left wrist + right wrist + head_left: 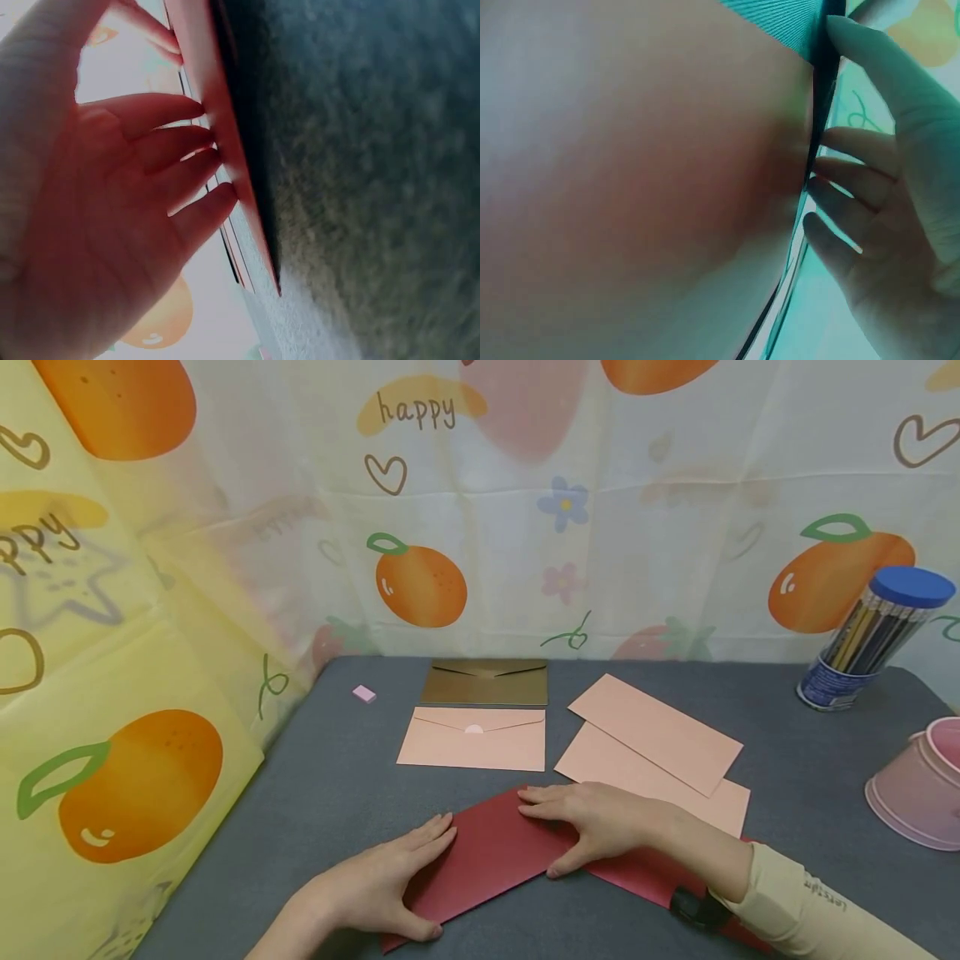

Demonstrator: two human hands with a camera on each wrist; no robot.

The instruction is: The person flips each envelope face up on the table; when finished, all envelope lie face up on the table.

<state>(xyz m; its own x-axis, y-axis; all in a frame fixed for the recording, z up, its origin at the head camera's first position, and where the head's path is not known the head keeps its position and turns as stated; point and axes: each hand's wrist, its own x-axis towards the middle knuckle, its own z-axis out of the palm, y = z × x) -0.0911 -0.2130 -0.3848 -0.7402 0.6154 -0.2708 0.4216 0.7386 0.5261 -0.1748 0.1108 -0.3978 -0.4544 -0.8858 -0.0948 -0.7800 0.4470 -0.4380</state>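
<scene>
A plain red envelope (491,852) lies at a slant on the table between my two hands, with no flap showing. My left hand (375,881) rests on its left end, the fingers toward the far edge and the thumb by the near edge. In the left wrist view, the fingertips (225,191) touch the red surface. At the right end, my right hand (592,818) lies with fingers fairly straight on the far corner and thumb at the near edge. A second red piece (645,877) is partly hidden under the right forearm.
Behind are a gold envelope (487,683), a pink envelope (472,747) with a round seal, and two overlapping pink envelopes (660,727). A pink eraser-like block (364,694) sits back left. A pencil tub (873,639) and pink bucket (911,785) stand right.
</scene>
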